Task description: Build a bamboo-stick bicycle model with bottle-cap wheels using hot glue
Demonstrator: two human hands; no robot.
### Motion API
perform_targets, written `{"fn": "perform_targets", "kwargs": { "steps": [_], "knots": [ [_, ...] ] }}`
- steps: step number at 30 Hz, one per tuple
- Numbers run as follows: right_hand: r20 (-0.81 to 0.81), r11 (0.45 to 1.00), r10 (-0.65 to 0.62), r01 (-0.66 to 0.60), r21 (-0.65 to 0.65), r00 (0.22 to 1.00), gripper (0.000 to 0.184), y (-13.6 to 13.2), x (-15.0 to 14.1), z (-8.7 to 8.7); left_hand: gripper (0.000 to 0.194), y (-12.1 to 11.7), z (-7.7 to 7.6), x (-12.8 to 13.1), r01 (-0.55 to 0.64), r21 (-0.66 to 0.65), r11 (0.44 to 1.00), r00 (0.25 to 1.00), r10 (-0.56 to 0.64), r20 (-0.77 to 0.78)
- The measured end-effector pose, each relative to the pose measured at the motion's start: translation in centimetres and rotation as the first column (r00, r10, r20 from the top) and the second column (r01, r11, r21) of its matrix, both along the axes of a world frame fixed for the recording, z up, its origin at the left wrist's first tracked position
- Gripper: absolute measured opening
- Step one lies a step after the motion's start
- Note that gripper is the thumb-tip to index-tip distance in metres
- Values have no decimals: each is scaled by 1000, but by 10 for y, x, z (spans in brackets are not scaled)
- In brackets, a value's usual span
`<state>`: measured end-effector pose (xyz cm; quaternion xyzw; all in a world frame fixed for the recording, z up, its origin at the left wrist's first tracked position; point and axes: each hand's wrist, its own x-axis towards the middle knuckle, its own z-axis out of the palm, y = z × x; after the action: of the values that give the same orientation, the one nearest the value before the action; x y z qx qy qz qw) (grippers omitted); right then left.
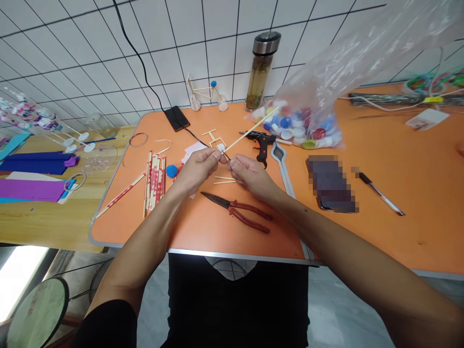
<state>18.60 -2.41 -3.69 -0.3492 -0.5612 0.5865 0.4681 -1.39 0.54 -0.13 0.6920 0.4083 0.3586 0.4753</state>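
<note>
My left hand (pixel 198 166) and my right hand (pixel 248 173) meet over the orange table (pixel 416 193), fingertips pinched together. Between them they grip the near end of a long wooden stick (pixel 250 131), which slants up and away to the right. Both hands are closed on it. Short cut stick pieces (pixel 224 180) lie just under the hands. Red-handled pliers (pixel 241 210) rest on the table in front of my right wrist. A small glued stick frame (pixel 214 137) lies just beyond my fingers.
A black glue gun (pixel 261 142) lies behind my right hand. A clear bag of bottle caps (pixel 308 128) sits further right, a bottle (pixel 261 70) behind it. Wrapped chopsticks (pixel 155 181) and a blue cap (pixel 171 170) lie left. A phone (pixel 176 118), a pen (pixel 380 193) and a stick model (pixel 206 94) are also there.
</note>
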Motion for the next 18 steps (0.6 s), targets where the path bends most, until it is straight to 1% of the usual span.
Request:
{"fn": "perform_targets", "kwargs": {
  "steps": [1, 2, 3, 5, 6, 8, 9, 10, 11, 12, 13, 14, 15, 16, 17, 18],
  "knots": [
    [1, 1000, 0, 0, 0, 1000, 66, 0, -1, 0, 50, 0, -1, 0, -22, 43, 999, 1000, 23, -3],
    [-4, 1000, -3, 3, 0, 1000, 66, 0, -1, 0, 48, -1, -2, 0, -55, 122, 991, 998, 59, -23],
    [-15, 1000, -7, 7, -1, 1000, 66, -1, -3, 1, 45, -3, -2, 1, -94, 223, 970, 993, 108, -52],
    [-39, 1000, -9, 9, -7, 999, 65, -2, -5, 2, 40, -9, -4, 5, -157, 414, 897, 968, 222, -114],
    [-48, 1000, -9, 8, -14, 999, 64, -3, -6, 2, 38, -11, -5, 7, -175, 483, 858, 952, 273, -139],
    [-57, 1000, -10, 9, -23, 998, 64, -4, -7, 3, 37, -16, -5, 10, -191, 566, 802, 927, 338, -165],
    [-54, 1000, -11, 10, -21, 998, 64, -5, -7, 3, 37, -17, -4, 10, -198, 575, 794, 922, 349, -165],
    [-46, 1000, -15, 15, -14, 999, 64, -5, -6, 4, 39, -16, -3, 10, -204, 559, 803, 926, 344, -156],
    [-33, 1000, -19, 19, -2, 999, 64, -5, -5, 4, 41, -15, -1, 10, -210, 510, 834, 938, 320, -136],
    [-16, 1000, -22, 22, 15, 1000, 63, -5, -3, 5, 44, -14, 1, 9, -204, 414, 887, 957, 270, -106],
    [5, 999, -23, 22, 33, 1000, 63, -5, -1, 6, 48, -11, 2, 7, -179, 279, 943, 977, 203, -61],
    [25, 998, -23, 22, 51, 999, 63, -5, 0, 6, 51, -9, 4, 6, -121, 104, 987, 993, 122, 0],
    [41, 997, -25, 22, 68, 999, 63, -5, 2, 6, 53, -7, 6, 4, -41, -76, 996, 997, 45, 59],
    [53, 996, -25, 20, 82, 998, 63, -4, 3, 7, 53, -6, 6, 3, 22, -204, 979, 994, 1, 112],
    [59, 996, -24, 19, 90, 998, 63, -4, 3, 7, 52, -5, 6, 3, 52, -259, 965, 990, -15, 142],
    [58, 996, -23, 17, 91, 998, 63, -3, 3, 7, 51, -5, 5, 3, 34, -219, 975, 991, -4, 135]
  ]
}}
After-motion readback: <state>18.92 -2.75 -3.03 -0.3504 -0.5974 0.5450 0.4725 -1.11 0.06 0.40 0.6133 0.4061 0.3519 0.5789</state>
